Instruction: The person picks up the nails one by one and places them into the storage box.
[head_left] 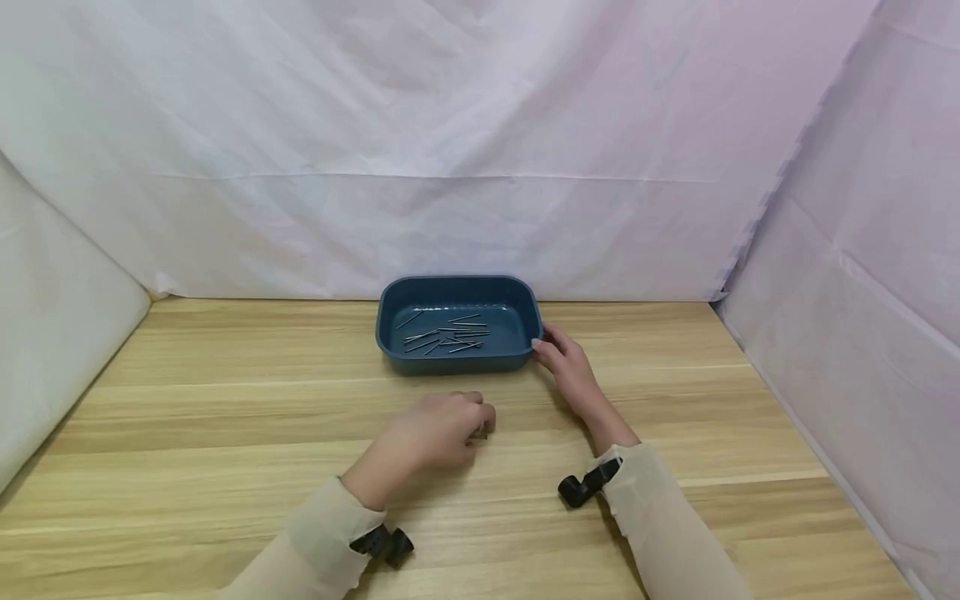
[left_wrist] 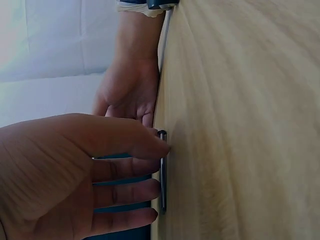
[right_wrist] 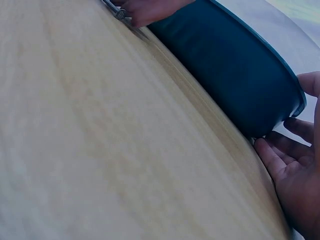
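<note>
Left hand on a nail; right hand at the tray.
The left hand (head_left: 438,433) lies on the table (head_left: 225,433), fingers curled over a nail (left_wrist: 162,172) and pinching it against the wood. Farther back, the right hand (head_left: 566,362), fingers relaxed, touches the right end of the tray (head_left: 457,360), which holds more nails (head_left: 446,335).

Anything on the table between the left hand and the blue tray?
No. In the head view only bare wooden table separates the left hand, which has a nail under its fingertips, from the blue tray.
</note>
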